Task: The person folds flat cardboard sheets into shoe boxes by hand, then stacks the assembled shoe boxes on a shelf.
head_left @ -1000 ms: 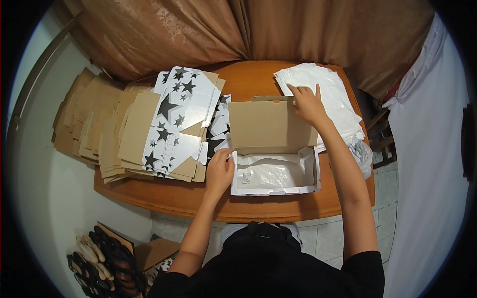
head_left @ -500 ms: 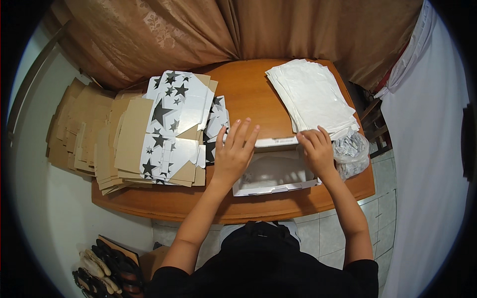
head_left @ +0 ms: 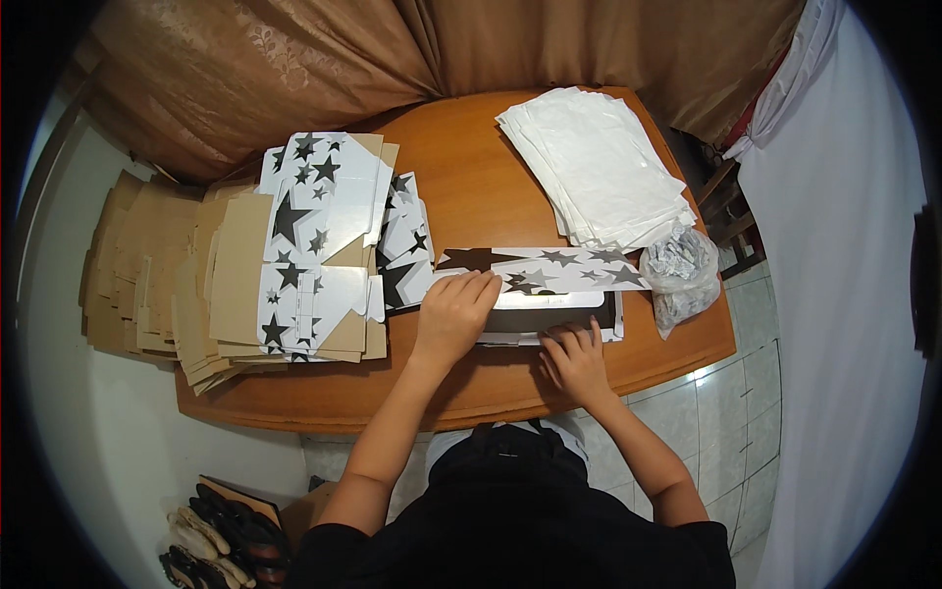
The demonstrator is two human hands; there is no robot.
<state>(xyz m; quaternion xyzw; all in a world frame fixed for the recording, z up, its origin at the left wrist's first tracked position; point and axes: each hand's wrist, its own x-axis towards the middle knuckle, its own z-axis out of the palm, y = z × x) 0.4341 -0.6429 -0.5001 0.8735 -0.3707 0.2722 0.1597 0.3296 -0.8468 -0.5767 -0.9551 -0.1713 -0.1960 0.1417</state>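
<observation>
The box (head_left: pixel 538 322) stands near the front edge of the wooden counter (head_left: pixel 466 187), its star-printed lid (head_left: pixel 581 268) tilted and only partly closed. I judge it light, thin cardboard, rather stiff but easy to crease, maybe slippery on the glossy face; better to hold it by edges and corners. The left hand (head_left: pixel 458 312) lies over the lid's left end; the right hand (head_left: pixel 577 365) bends its fingers at the box's front. Whether either grip pinches, I cannot tell. The box's inside is too dark to read. Beside it, a clear plastic bag (head_left: pixel 672 319) contains small silvery packets (head_left: pixel 679 255).
</observation>
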